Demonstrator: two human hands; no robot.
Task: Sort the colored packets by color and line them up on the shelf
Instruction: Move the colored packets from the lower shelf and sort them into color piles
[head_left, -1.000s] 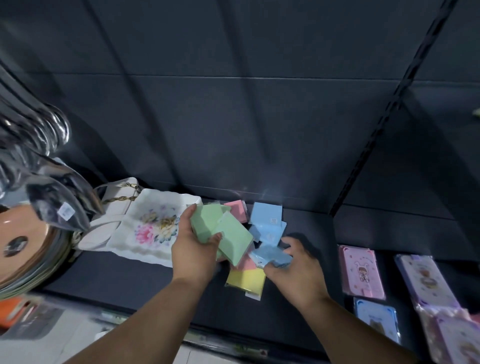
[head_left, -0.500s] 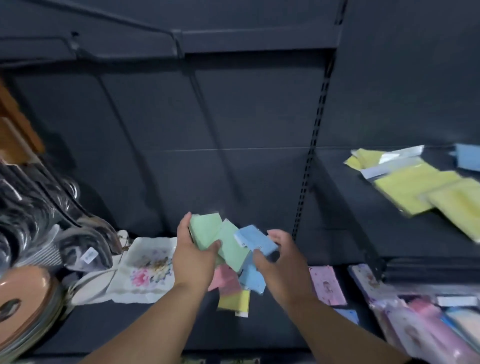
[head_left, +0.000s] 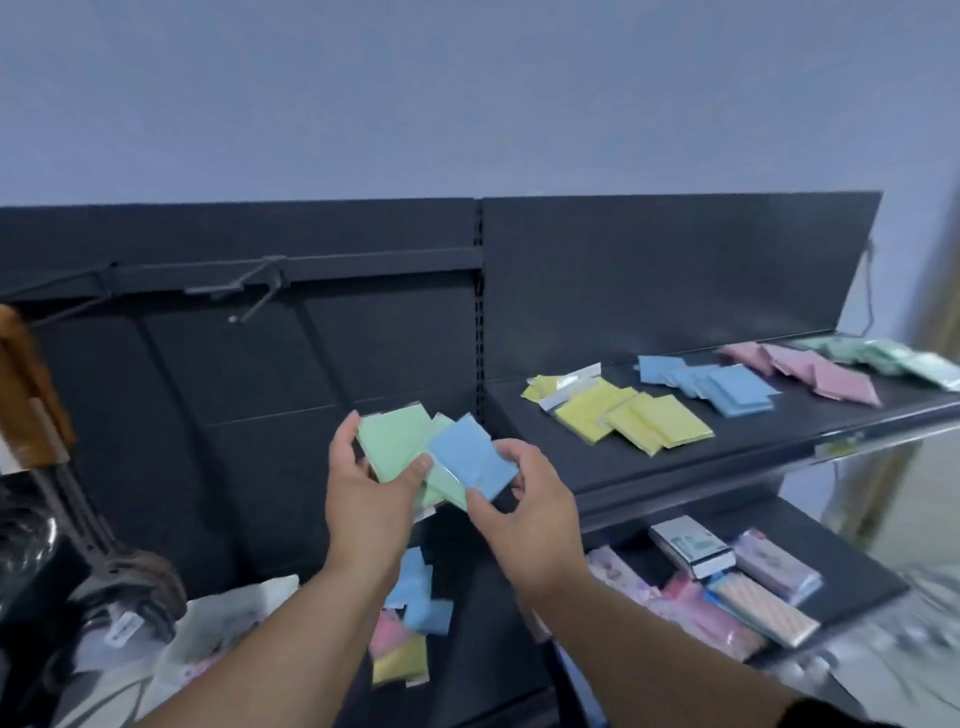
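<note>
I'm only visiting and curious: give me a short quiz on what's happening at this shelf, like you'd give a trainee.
1. True or false: the right hand holds a pink packet.
2. Which colour lies leftmost on the upper shelf? A pink, B yellow, C green.
3. Fill in: the left hand grips ___ packets.
Key: 1 false, a blue packet; 2 B, yellow packets; 3 green packets.

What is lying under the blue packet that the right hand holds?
Partly under the blue packet, pinched by the right hand, lie green packets gripped by the left hand. How many are stacked there is covered.
</note>
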